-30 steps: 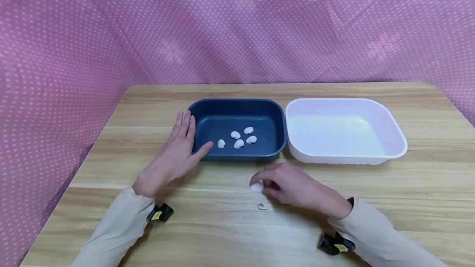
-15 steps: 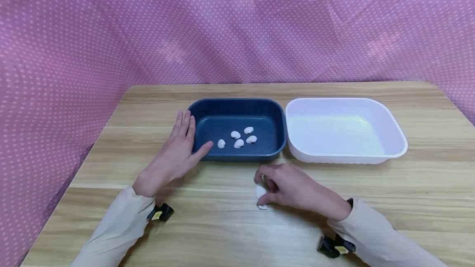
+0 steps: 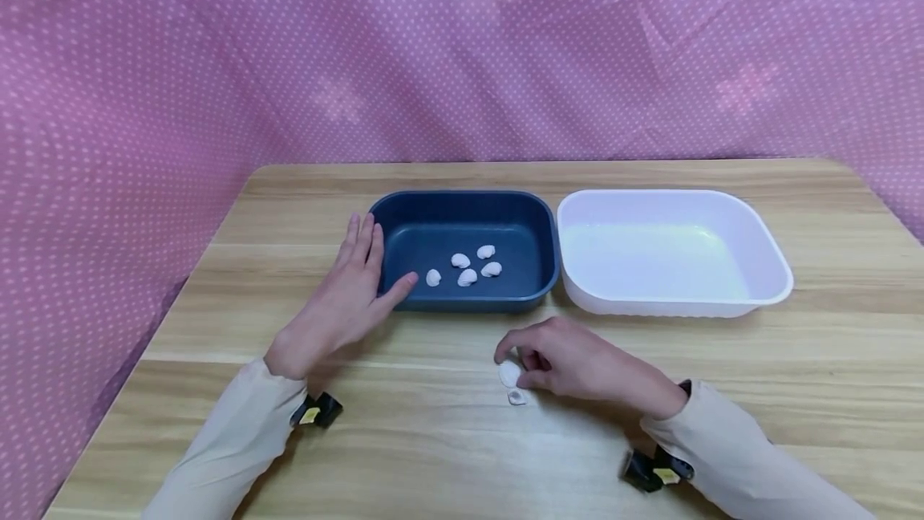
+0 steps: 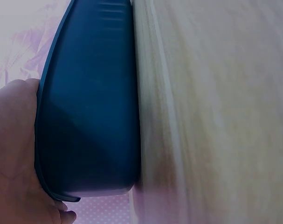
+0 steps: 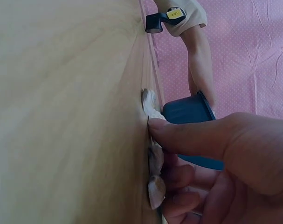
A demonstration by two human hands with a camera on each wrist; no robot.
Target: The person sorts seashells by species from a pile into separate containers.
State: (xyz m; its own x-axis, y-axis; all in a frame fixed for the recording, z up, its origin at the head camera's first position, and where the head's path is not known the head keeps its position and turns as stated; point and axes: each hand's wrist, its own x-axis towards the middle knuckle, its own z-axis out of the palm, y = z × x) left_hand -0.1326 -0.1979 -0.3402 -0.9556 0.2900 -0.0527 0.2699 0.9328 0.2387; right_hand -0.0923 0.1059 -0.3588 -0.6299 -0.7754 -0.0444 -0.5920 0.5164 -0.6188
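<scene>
Head view shows the right hand (image 3: pixel 570 367) with thumb and index finger curled round a round, flat white shell (image 3: pixel 509 374) on the pale wood-grain table (image 3: pixel 404 456), outside both containers. Lying so flat, the shell could slip from the fingertips, and a small, squarish grey-white shell (image 3: pixel 516 397) just beside it might be nudged by the thumb. The right wrist view reveals two brown-tinged shells (image 5: pixel 156 192) under the bent fingers, so a careless sweep could scatter them. The left hand (image 3: pixel 342 303), fingers extended, rests on the left rim of a dark blue, rounded-rectangular, plastic-looking tray (image 3: pixel 516 239); too much pressure there could tip it or shift the five small white shells (image 3: pixel 468 278) on its floor. Just beside its right end stands a glossy white, rounded-rectangular, plastic-looking tray (image 3: pixel 674 302), light glaring off its bottom.
</scene>
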